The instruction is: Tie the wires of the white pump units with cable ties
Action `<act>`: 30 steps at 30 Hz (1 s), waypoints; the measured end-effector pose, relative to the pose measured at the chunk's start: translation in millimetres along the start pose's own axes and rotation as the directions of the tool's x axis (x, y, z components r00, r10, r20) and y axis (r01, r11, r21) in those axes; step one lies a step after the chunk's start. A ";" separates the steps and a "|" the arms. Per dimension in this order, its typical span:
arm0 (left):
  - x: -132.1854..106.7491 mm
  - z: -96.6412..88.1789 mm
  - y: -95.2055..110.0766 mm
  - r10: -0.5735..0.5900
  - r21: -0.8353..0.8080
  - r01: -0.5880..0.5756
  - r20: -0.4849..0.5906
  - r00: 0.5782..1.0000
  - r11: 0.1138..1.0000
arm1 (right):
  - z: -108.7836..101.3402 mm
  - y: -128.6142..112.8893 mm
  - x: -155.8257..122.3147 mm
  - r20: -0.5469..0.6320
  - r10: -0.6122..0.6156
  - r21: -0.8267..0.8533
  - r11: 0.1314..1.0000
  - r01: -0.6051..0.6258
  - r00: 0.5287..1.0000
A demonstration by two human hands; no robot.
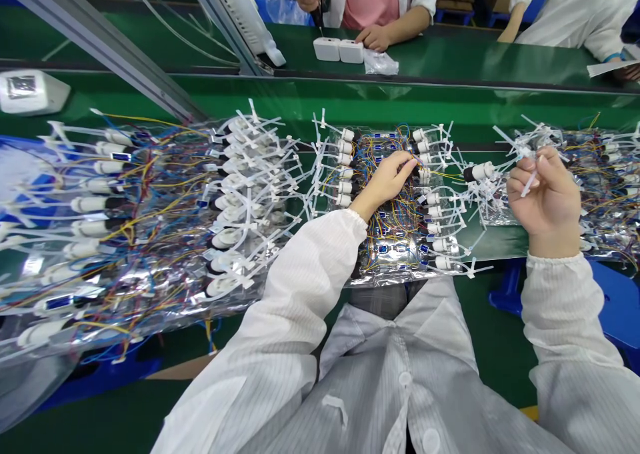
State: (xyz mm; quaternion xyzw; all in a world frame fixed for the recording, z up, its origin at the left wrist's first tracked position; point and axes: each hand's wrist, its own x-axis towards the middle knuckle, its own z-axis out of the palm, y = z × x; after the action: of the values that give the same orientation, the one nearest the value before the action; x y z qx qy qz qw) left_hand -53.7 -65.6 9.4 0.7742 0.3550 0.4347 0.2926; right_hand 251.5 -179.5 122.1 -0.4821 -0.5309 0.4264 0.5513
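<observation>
The left hand [387, 179] pinches its fingertips on the wires [443, 173] in the middle foil tray [400, 267], which holds wired white plugs [344, 174] on the green bench [505, 242]. Right of that tray, the right hand [546, 197] grips a white cable tie [529, 183] (fingers curled tight).

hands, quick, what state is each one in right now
Left hand: fingers pinched shut among the coloured wires; what they grip cannot be told.
Right hand: closed, holding a white cable tie.

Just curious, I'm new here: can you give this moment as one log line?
left hand: fingertips among wires | right hand: shut on cable tie
</observation>
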 end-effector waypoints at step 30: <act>-4.0 -1.6 9.6 0.057 0.028 -0.060 0.107 0.993 0.998 | 41.1 -1.2 -11.0 0.135 0.057 0.074 0.995 -0.067 0.989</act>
State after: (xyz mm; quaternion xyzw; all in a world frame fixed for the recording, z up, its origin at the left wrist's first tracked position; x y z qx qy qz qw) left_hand -53.7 -74.1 15.6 0.8108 0.3228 0.3958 0.2861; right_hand 209.7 -187.2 120.2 -0.4469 -0.5339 0.4950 0.5198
